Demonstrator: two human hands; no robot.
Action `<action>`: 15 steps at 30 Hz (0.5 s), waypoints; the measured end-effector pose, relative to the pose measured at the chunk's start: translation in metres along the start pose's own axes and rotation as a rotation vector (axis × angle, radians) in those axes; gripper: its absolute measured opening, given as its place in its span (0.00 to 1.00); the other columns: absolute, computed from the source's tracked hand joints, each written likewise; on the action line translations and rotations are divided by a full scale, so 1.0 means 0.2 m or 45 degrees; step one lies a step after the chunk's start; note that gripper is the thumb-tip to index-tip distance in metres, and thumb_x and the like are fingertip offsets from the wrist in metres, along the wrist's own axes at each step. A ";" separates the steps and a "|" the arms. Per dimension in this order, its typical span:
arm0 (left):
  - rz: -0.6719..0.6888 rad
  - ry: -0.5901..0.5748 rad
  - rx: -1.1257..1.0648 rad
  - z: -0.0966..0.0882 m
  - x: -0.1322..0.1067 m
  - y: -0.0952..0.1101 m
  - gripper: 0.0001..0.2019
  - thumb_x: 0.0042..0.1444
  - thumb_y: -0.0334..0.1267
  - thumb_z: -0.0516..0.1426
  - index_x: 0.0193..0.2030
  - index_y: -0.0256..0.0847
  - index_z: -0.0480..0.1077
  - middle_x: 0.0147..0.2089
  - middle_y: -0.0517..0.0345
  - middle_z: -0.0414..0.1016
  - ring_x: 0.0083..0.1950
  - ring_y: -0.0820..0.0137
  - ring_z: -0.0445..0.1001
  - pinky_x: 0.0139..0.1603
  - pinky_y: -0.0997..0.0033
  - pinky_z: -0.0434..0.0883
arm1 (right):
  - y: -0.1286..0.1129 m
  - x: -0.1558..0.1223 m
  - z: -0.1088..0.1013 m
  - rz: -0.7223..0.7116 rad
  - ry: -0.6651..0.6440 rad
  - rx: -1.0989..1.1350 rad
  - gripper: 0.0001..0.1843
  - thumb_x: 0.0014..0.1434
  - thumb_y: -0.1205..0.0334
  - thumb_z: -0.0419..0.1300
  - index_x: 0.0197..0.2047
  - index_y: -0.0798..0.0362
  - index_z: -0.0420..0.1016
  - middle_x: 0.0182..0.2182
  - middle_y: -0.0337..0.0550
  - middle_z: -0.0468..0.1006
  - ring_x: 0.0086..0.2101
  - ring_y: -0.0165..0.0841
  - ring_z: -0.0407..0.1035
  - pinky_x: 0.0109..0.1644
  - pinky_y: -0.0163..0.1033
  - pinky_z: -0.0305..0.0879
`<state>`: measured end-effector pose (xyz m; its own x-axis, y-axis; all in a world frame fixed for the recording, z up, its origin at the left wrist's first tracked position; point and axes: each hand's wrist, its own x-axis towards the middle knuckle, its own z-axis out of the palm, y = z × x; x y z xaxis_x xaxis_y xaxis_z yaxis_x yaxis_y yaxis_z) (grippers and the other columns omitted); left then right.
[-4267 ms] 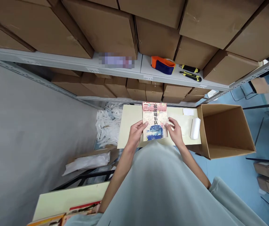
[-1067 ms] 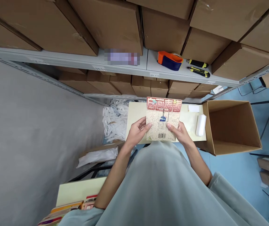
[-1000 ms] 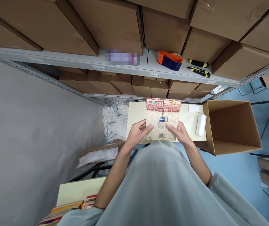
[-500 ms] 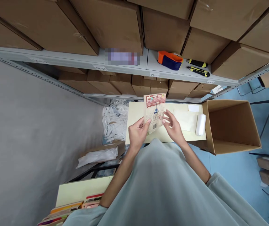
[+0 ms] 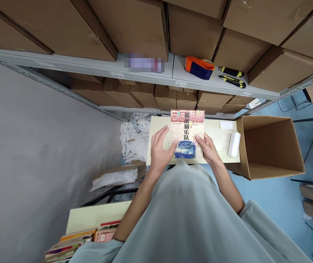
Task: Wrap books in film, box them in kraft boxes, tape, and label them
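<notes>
A paperback book [image 5: 182,133] with red and blue artwork and dark characters on its cover is held up over the pale table [image 5: 159,124]. My right hand [image 5: 209,148] is closed on its right edge, the thumb on the cover and the fingers behind. My left hand [image 5: 160,148] is beside the left edge, its fingers spread and raised off the book; the thumb tip reaches the cover's lower left. A white roll [image 5: 234,144] and a small white card or label pad [image 5: 226,125] lie on the table to the right.
An open cardboard box [image 5: 271,146] stands right of the table. Above, a metal shelf [image 5: 145,78] carries cartons, an orange-and-blue tape dispenser [image 5: 199,68] and utility knives [image 5: 232,81]. White scraps [image 5: 136,137] lie at left. Several books [image 5: 74,243] rest at lower left.
The book has turned over from its barcode side to show the other cover. My right hand has taken hold of its right edge, while my left hand's fingers have loosened and spread.
</notes>
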<state>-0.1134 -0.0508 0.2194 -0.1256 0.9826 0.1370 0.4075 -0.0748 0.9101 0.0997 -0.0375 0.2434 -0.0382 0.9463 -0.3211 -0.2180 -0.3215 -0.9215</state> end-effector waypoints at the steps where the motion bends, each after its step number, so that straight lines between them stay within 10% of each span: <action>1: -0.096 -0.013 -0.067 -0.01 0.02 -0.03 0.33 0.65 0.60 0.70 0.70 0.43 0.80 0.73 0.39 0.80 0.76 0.48 0.76 0.79 0.42 0.73 | 0.00 -0.01 -0.01 0.013 -0.019 0.012 0.40 0.56 0.25 0.77 0.58 0.47 0.84 0.54 0.48 0.90 0.54 0.49 0.84 0.63 0.55 0.82; 7: -0.394 -0.316 -0.517 -0.04 0.08 -0.13 0.35 0.52 0.68 0.75 0.54 0.39 0.85 0.56 0.41 0.89 0.58 0.52 0.86 0.65 0.53 0.81 | 0.02 -0.02 -0.08 -0.037 -0.076 -0.074 0.36 0.59 0.27 0.77 0.55 0.47 0.87 0.50 0.45 0.91 0.51 0.46 0.84 0.60 0.51 0.82; 15: 0.168 0.025 -0.191 -0.13 0.11 0.02 0.09 0.65 0.49 0.70 0.36 0.49 0.84 0.43 0.53 0.89 0.55 0.55 0.84 0.66 0.47 0.80 | -0.19 -0.02 -0.15 -0.427 -0.312 -0.454 0.19 0.66 0.33 0.75 0.51 0.35 0.93 0.68 0.40 0.84 0.77 0.52 0.66 0.84 0.68 0.58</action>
<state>-0.1388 -0.0341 0.2362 -0.0984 0.9591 0.2653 0.2822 -0.2287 0.9317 0.1382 -0.0311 0.2724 -0.2587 0.9657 0.0244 0.0855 0.0481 -0.9952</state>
